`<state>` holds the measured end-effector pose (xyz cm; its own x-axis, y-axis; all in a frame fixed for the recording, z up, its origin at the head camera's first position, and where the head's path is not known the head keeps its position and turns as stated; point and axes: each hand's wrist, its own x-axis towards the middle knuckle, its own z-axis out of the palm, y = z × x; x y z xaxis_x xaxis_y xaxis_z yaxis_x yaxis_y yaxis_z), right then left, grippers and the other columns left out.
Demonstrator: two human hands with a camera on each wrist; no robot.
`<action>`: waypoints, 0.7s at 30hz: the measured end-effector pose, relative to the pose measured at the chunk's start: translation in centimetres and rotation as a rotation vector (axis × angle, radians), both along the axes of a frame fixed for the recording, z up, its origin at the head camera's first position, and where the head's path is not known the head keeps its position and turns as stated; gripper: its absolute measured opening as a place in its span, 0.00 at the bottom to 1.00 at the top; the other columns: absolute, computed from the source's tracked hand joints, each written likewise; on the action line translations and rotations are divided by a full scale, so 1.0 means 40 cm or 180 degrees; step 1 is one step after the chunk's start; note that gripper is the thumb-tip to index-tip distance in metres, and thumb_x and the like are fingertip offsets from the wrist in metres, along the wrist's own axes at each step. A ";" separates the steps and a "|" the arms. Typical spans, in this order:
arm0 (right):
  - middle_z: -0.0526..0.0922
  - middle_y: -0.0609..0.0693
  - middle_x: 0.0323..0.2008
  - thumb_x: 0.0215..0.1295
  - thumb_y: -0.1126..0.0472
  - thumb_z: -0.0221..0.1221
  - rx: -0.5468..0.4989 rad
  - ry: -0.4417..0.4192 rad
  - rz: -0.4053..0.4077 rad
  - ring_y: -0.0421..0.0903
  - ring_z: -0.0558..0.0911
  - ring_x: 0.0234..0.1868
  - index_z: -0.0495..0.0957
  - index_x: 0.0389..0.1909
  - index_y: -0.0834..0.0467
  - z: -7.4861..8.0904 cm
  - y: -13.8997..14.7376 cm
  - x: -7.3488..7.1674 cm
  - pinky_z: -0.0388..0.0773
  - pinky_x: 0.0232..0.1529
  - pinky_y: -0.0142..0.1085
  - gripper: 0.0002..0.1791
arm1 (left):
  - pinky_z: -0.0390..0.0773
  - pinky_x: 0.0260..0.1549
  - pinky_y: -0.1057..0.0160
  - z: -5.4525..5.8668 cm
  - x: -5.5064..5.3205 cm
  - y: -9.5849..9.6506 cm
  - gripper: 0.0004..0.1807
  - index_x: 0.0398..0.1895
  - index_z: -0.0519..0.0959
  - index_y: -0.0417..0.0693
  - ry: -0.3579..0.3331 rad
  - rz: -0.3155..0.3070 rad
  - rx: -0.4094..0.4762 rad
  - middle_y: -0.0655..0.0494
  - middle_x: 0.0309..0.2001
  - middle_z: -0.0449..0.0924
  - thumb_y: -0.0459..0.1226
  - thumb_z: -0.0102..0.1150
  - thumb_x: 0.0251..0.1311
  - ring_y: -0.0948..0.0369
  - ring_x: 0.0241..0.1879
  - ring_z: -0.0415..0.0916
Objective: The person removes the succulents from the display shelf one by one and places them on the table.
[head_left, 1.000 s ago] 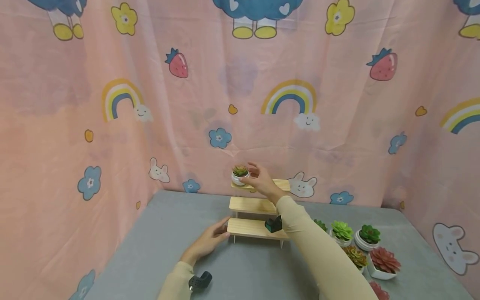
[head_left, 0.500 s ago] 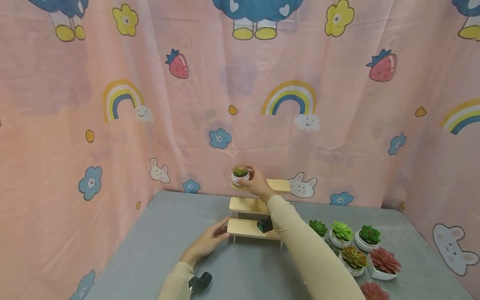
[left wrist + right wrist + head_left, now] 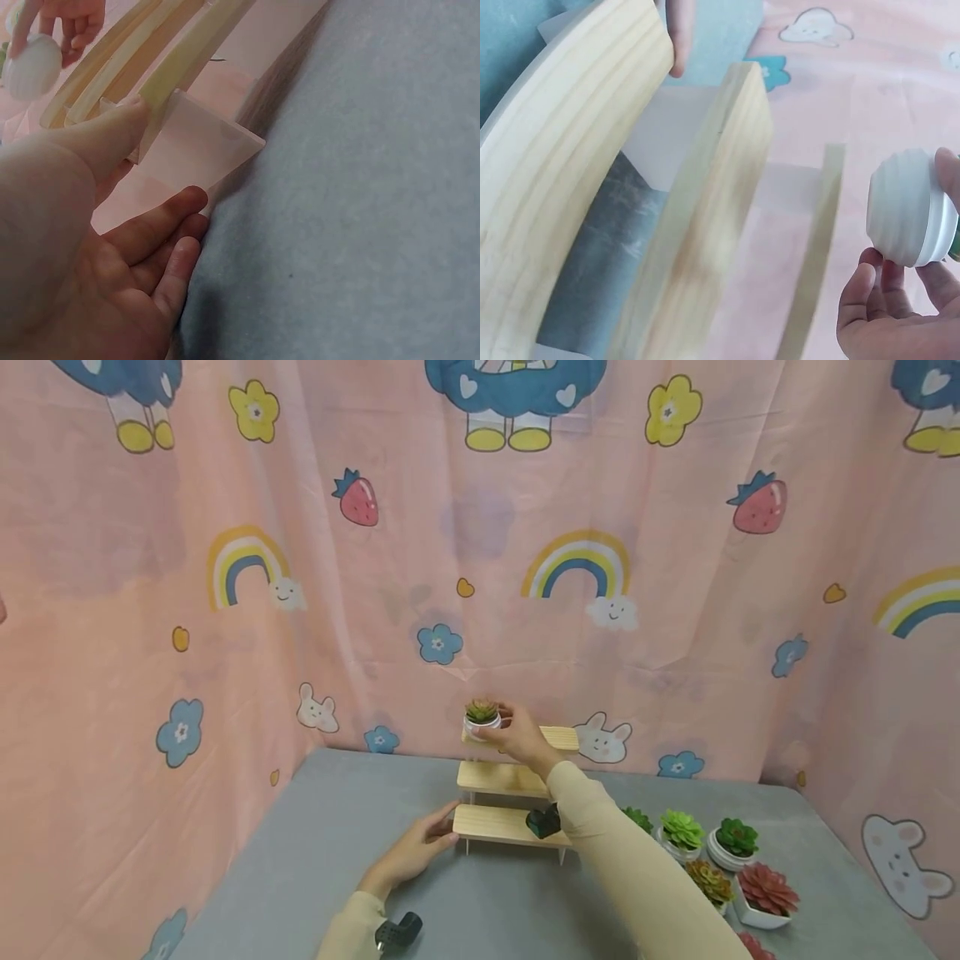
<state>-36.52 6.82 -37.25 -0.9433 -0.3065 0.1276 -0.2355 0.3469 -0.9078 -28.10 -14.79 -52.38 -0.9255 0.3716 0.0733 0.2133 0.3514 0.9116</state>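
Observation:
A small succulent with reddish-green leaves in a white ribbed pot is at the left end of the top board of a three-step wooden shelf. My right hand pinches this potted succulent between thumb and fingers. In the right wrist view, the white pot appears apart from the top board, its base facing the boards. At the lowest step's left end, my left hand touches the shelf. The left wrist view has its thumb on the board's edge and the other fingers beside the pale side support.
Several potted succulents stand at the right of the grey table, including a bright green one, a dark green one and a red one. Behind the table hangs a pink patterned curtain.
The right hand's fingers have drawn in around the pot, which stays near the top board's left end. The left hand keeps its place at the shelf. The head view has tilted slightly up.

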 end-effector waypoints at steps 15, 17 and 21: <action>0.76 0.61 0.63 0.65 0.54 0.68 0.0177 0.0299 0.0083 0.57 0.78 0.59 0.68 0.72 0.57 0.059 0.114 0.069 0.82 0.52 0.43 0.36 | 0.67 0.69 0.35 0.003 0.009 0.006 0.35 0.80 0.56 0.46 0.0033 -0.0018 0.0015 0.34 0.70 0.70 0.45 0.52 0.75 0.38 0.69 0.69; 0.75 0.62 0.63 0.66 0.53 0.67 0.0219 0.0310 0.0074 0.58 0.78 0.60 0.66 0.72 0.58 0.061 0.136 0.074 0.83 0.53 0.45 0.37 | 0.66 0.69 0.35 0.002 0.009 0.006 0.35 0.80 0.55 0.46 0.0017 -0.0010 0.0002 0.34 0.70 0.70 0.45 0.52 0.75 0.38 0.69 0.69; 0.74 0.63 0.64 0.67 0.53 0.66 0.0285 0.0325 0.0029 0.59 0.77 0.61 0.64 0.74 0.59 0.067 0.174 0.085 0.83 0.53 0.46 0.38 | 0.66 0.68 0.35 0.000 0.005 0.008 0.35 0.80 0.56 0.46 0.0021 0.0000 -0.0014 0.35 0.69 0.71 0.45 0.52 0.75 0.38 0.69 0.69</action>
<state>-33.10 13.76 -34.55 -0.9239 -0.3294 0.1946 -0.3287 0.4229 -0.8445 -27.90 -14.48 -52.38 -0.9251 0.3718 0.0777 0.2193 0.3556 0.9086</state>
